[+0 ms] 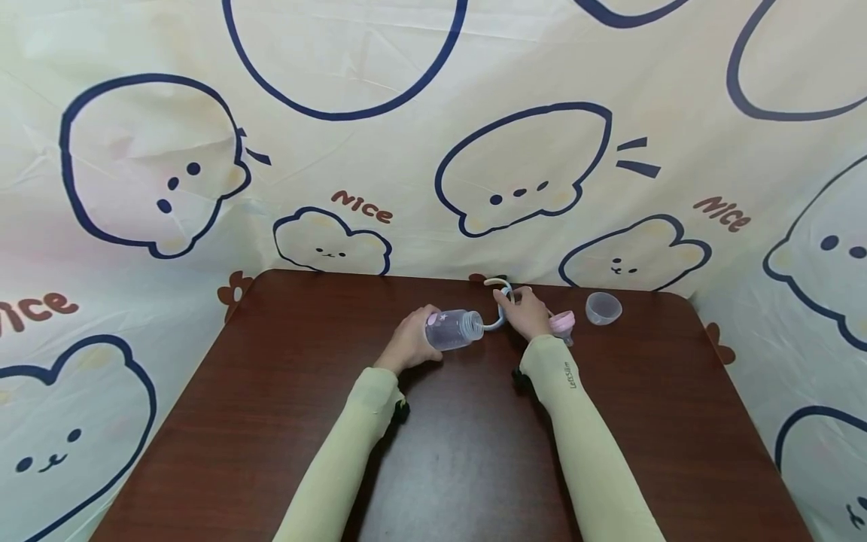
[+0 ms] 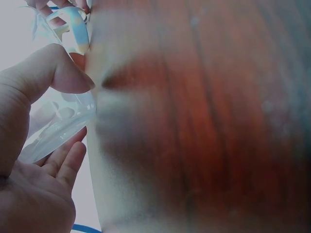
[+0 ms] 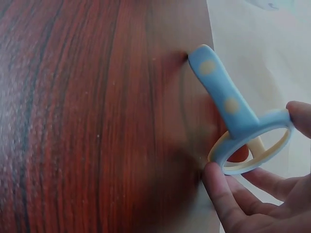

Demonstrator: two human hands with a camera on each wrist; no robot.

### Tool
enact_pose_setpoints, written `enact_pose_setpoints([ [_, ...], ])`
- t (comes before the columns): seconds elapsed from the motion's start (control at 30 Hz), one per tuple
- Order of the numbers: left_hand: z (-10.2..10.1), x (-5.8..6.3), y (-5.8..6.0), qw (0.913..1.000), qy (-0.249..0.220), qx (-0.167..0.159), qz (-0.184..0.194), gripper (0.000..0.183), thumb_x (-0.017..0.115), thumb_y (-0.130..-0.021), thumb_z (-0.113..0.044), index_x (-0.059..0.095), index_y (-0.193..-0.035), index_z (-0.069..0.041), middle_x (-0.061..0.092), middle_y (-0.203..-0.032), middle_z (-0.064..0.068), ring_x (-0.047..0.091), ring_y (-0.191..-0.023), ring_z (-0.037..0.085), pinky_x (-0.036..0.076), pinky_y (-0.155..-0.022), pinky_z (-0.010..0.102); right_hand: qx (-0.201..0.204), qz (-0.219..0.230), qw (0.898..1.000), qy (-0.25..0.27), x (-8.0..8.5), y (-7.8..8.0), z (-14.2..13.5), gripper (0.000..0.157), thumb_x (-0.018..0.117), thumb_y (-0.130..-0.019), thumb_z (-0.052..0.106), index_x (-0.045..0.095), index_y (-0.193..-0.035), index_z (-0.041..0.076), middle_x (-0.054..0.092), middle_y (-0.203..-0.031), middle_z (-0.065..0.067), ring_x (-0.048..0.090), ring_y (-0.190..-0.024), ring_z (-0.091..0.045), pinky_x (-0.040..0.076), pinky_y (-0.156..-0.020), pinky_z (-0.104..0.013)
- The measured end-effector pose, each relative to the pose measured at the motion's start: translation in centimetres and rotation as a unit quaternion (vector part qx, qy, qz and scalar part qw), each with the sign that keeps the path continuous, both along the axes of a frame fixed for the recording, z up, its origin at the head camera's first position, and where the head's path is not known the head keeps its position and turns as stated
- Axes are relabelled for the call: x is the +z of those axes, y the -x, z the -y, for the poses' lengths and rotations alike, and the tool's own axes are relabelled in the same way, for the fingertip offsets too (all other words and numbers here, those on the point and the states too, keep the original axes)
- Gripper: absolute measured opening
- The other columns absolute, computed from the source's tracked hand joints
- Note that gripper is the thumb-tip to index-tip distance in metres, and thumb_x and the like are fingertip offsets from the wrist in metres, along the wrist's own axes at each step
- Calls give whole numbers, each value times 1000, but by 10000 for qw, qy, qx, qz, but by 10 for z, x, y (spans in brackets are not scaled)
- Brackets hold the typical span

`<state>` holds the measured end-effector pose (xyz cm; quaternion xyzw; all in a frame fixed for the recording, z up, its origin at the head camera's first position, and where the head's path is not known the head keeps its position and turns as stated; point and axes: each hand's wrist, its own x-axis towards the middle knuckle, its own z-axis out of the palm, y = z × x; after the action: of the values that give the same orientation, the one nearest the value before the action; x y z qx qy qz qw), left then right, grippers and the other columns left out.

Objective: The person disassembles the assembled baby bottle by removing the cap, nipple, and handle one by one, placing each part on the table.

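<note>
My left hand (image 1: 413, 340) grips a clear baby bottle (image 1: 445, 331) round its lower body. The bottle lies on its side in the hand, its uncapped threaded neck facing right. In the left wrist view the thumb (image 2: 68, 73) presses one side and the other fingers lie on the far side. My right hand (image 1: 530, 316) pinches a blue and cream bottle handle ring (image 3: 238, 121) by its rim, close to the bottle's mouth. Its two grips stick out, and the blue one has cream dots. Beside my right wrist sits a pink collar with a clear teat (image 1: 562, 324).
A clear dome-shaped cap (image 1: 603, 309) stands farther right, near the back edge. Everything is on a dark brown wooden table (image 1: 271, 421). A pale cloth (image 1: 406, 165) with cartoon drawings hangs behind the table and along both sides.
</note>
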<state>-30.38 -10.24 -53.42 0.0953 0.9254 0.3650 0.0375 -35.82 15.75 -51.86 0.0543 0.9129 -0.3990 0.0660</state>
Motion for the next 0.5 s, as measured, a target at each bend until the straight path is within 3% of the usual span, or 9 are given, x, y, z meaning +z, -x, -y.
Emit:
enact_pose_setpoints([
  [0.5,1,2,-1,10000,9,-14,23,82,97,-61,-6,57,-133,-12,64,-126,9,59,-114,30,50,-102,51,-7,122,9999,29,-3,1,0,88,51,-94,75,47,-144,3,60,-132,-20,54,-119,-36,42,-108,-54],
])
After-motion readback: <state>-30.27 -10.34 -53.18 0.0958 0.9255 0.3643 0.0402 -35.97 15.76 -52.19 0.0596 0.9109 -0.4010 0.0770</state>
